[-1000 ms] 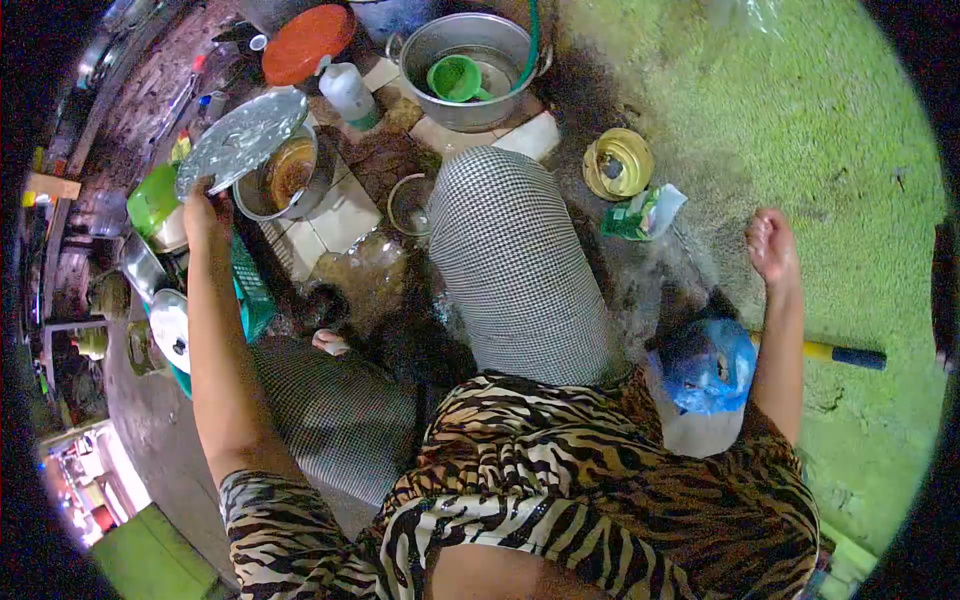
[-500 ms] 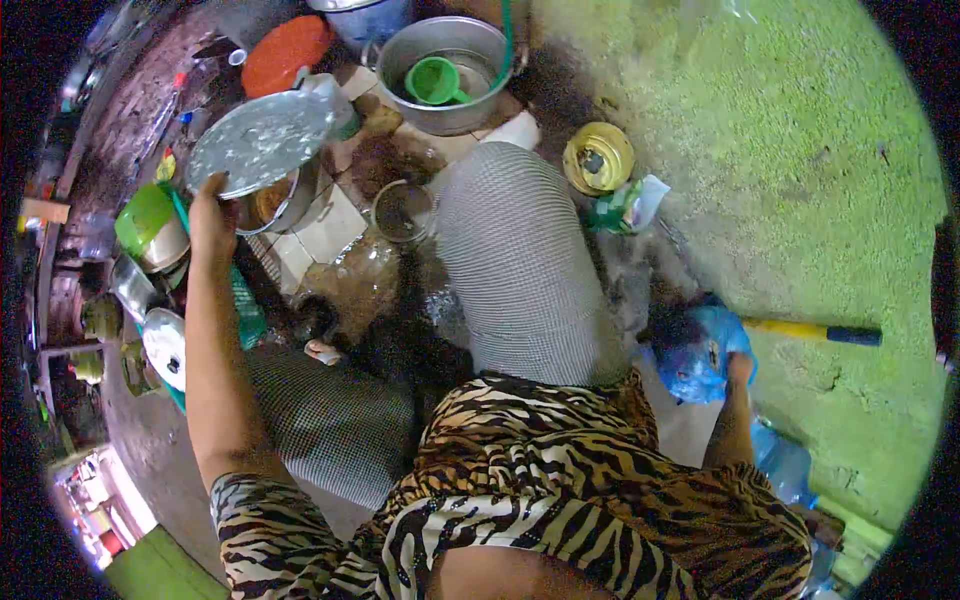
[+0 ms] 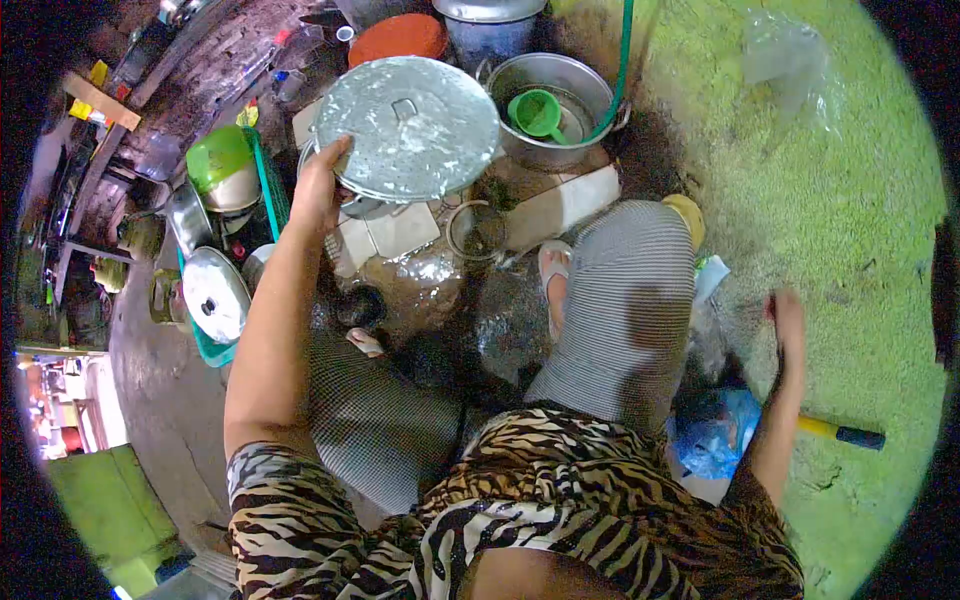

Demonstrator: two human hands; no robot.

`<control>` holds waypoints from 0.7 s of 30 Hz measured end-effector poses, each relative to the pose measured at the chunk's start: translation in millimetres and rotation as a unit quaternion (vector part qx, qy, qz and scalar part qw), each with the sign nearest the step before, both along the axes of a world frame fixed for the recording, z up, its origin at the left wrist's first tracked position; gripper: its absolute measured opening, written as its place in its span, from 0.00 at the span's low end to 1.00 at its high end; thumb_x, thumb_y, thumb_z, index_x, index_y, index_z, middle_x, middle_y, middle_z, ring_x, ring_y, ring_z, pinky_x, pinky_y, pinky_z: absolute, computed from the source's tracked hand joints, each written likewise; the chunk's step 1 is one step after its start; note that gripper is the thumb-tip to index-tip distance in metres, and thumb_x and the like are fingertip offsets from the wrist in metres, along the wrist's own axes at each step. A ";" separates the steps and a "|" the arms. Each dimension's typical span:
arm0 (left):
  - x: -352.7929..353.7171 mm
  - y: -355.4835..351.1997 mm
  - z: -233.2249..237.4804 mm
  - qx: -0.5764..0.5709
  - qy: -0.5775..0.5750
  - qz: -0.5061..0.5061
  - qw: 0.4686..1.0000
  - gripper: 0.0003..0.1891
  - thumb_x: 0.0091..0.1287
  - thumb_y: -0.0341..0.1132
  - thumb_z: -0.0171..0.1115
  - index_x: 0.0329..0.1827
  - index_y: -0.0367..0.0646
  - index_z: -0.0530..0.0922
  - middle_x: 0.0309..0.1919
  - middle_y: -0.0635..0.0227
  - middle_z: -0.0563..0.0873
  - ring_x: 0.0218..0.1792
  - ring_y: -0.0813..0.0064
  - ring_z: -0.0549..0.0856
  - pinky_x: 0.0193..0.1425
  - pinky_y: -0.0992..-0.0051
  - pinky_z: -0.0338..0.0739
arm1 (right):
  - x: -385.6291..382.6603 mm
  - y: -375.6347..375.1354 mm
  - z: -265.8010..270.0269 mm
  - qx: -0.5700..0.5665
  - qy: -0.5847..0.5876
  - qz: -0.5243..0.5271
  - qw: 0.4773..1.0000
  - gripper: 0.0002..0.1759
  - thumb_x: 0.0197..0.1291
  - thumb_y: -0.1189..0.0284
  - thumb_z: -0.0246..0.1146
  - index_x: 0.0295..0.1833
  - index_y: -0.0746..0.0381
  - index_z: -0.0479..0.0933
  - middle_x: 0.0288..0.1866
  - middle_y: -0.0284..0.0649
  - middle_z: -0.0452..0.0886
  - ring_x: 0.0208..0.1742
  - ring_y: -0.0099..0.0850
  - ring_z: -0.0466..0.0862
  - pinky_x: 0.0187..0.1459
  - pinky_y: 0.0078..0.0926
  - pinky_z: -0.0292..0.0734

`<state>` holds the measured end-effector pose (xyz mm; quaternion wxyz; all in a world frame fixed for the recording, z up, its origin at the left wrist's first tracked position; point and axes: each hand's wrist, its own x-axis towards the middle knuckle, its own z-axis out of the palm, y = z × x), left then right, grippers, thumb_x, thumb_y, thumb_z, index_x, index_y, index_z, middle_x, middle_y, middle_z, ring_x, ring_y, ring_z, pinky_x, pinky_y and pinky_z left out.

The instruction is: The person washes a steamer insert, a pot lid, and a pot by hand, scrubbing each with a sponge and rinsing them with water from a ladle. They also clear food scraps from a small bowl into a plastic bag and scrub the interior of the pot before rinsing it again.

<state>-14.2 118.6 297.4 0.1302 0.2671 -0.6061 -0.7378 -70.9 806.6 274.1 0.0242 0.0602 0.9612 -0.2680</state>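
Observation:
My left hand grips the near-left edge of a round, scuffed metal lid with a small handle on top, thumb over its upper face. Below it a metal pot shows only in part, the rest hidden by the lid. My right hand is raised beside the green wall, fingers curled in and a little blurred; I cannot tell what is in them. Nearer my body, a blue plastic bag lies below that hand, partly behind my right forearm.
A large pot holding a green dipper and a green hose stands ahead. A teal rack of dishes, with a lid, is at left. A yellow handle with a black end lies by the wall.
My left hand has carried the lid rightward and tilted its top toward me. My right hand has left the blue bag and moved forward. The whole view has shifted.

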 end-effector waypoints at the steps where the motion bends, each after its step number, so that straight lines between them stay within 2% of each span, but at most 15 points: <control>1: -0.2 3.0 1.4 0.008 0.015 0.008 1.000 0.13 0.64 0.43 0.54 0.38 0.42 0.75 0.23 0.72 0.78 0.18 0.80 0.75 0.20 0.80 0.64 | -25.1 -52.0 28.3 -0.085 0.037 0.074 0.993 0.21 0.63 0.59 0.45 0.25 0.62 0.71 0.23 0.34 0.73 0.28 0.25 0.72 0.31 0.29 0.63; 2: 0.4 3.7 2.9 0.007 0.019 0.011 1.000 0.13 0.64 0.43 0.54 0.38 0.42 0.75 0.23 0.72 0.78 0.18 0.80 0.75 0.20 0.80 0.64 | -41.1 -111.5 52.0 -0.245 0.010 0.073 0.967 0.17 0.62 0.62 0.49 0.27 0.62 0.74 0.26 0.31 0.74 0.30 0.20 0.71 0.34 0.22 0.64; 4: 4.2 2.4 6.1 0.021 0.023 0.001 1.000 0.12 0.64 0.43 0.54 0.38 0.42 0.75 0.22 0.74 0.77 0.17 0.82 0.73 0.18 0.81 0.62 | -66.5 -222.5 84.6 -0.415 -0.004 0.154 0.897 0.12 0.61 0.69 0.56 0.41 0.66 0.78 0.34 0.34 0.77 0.33 0.21 0.74 0.37 0.16 0.66; 5: 5.9 3.5 8.2 0.027 0.025 -0.004 0.999 0.12 0.64 0.43 0.53 0.38 0.43 0.75 0.21 0.75 0.77 0.16 0.83 0.72 0.18 0.81 0.60 | -77.8 -271.2 91.3 -0.465 -0.033 0.204 0.861 0.13 0.62 0.68 0.56 0.45 0.67 0.77 0.37 0.34 0.78 0.35 0.20 0.74 0.39 0.16 0.68; 6: 9.3 8.7 17.6 0.038 0.022 -0.003 0.999 0.13 0.64 0.42 0.53 0.42 0.41 0.75 0.25 0.72 0.80 0.19 0.79 0.76 0.21 0.79 0.66 | -111.4 -302.5 76.8 -0.436 -0.070 0.312 0.842 0.15 0.62 0.66 0.58 0.47 0.66 0.77 0.39 0.34 0.79 0.38 0.21 0.76 0.43 0.17 0.70; 7: 12.1 15.8 28.3 0.035 0.024 0.002 0.999 0.13 0.64 0.42 0.53 0.42 0.41 0.75 0.25 0.72 0.80 0.19 0.79 0.76 0.21 0.79 0.66 | -125.1 -342.5 77.1 -0.350 -0.076 0.335 0.871 0.15 0.62 0.65 0.58 0.48 0.65 0.77 0.41 0.34 0.80 0.42 0.23 0.77 0.46 0.19 0.71; 9: 17.9 23.6 41.0 0.040 0.034 0.017 0.998 0.16 0.64 0.42 0.53 0.47 0.39 0.74 0.32 0.67 0.82 0.26 0.75 0.81 0.28 0.75 0.73 | -153.9 -414.9 47.5 -0.327 0.095 0.363 0.867 0.16 0.61 0.64 0.59 0.45 0.67 0.78 0.38 0.33 0.81 0.41 0.23 0.78 0.43 0.23 0.72; 10: 18.6 14.2 37.1 0.056 0.029 0.000 0.998 0.19 0.64 0.41 0.53 0.50 0.36 0.72 0.37 0.64 0.82 0.33 0.70 0.82 0.36 0.71 0.77 | -149.3 -440.8 48.0 -0.314 0.126 0.371 0.865 0.15 0.60 0.65 0.59 0.42 0.67 0.78 0.37 0.36 0.82 0.39 0.26 0.79 0.42 0.24 0.72; 12: 21.0 20.2 40.3 0.067 0.040 0.025 0.997 0.19 0.64 0.42 0.53 0.50 0.36 0.73 0.38 0.63 0.82 0.34 0.69 0.82 0.37 0.70 0.77 | -150.0 -473.2 34.5 -0.302 0.156 0.386 0.858 0.14 0.59 0.66 0.59 0.40 0.67 0.79 0.36 0.38 0.82 0.38 0.29 0.80 0.41 0.26 0.73; 13: 21.3 21.3 41.6 0.075 0.051 0.044 0.995 0.19 0.64 0.42 0.53 0.49 0.36 0.73 0.38 0.62 0.82 0.35 0.68 0.82 0.38 0.70 0.78 | -153.0 -485.8 17.6 -0.224 0.246 0.363 0.870 0.12 0.57 0.67 0.59 0.37 0.67 0.79 0.35 0.42 0.82 0.37 0.35 0.80 0.41 0.30 0.73; 14: 16.9 15.1 35.9 0.069 0.059 0.059 0.994 0.20 0.63 0.41 0.54 0.51 0.34 0.74 0.42 0.59 0.82 0.39 0.65 0.82 0.45 0.66 0.77 | -152.1 -496.4 7.6 -0.143 0.332 0.335 0.870 0.11 0.56 0.69 0.59 0.34 0.66 0.79 0.34 0.46 0.81 0.36 0.41 0.80 0.40 0.33 0.73; 17: 13.2 -3.8 29.4 0.071 0.094 0.147 0.982 0.19 0.62 0.39 0.54 0.49 0.32 0.75 0.42 0.59 0.82 0.39 0.64 0.82 0.47 0.66 0.74 | -140.5 -525.8 -7.5 -0.167 0.374 0.374 0.832 0.09 0.55 0.70 0.58 0.31 0.65 0.78 0.32 0.51 0.78 0.37 0.49 0.77 0.40 0.40 0.72; 18: 13.0 -13.7 22.7 0.050 0.115 0.166 0.978 0.19 0.62 0.39 0.54 0.47 0.30 0.75 0.41 0.58 0.82 0.39 0.64 0.81 0.47 0.67 0.73 | -122.2 -532.5 0.1 -0.128 0.388 0.391 0.825 0.10 0.56 0.70 0.57 0.29 0.66 0.77 0.31 0.50 0.78 0.36 0.49 0.77 0.39 0.43 0.71; 19: 10.1 -19.0 16.9 0.026 0.138 0.186 0.972 0.19 0.62 0.40 0.54 0.46 0.29 0.76 0.41 0.57 0.82 0.40 0.64 0.81 0.48 0.67 0.73 | -112.4 -538.8 -4.3 -0.101 0.350 0.381 0.850 0.09 0.56 0.71 0.55 0.30 0.66 0.77 0.33 0.50 0.78 0.38 0.49 0.77 0.40 0.43 0.71; 21: 15.4 -17.6 22.2 -0.090 0.081 0.230 0.966 0.18 0.59 0.36 0.54 0.42 0.25 0.75 0.36 0.55 0.82 0.36 0.66 0.80 0.44 0.69 0.72 | -89.4 -553.3 -17.0 -0.135 0.315 0.367 0.865 0.09 0.56 0.74 0.53 0.29 0.66 0.76 0.32 0.50 0.77 0.39 0.49 0.77 0.40 0.44 0.72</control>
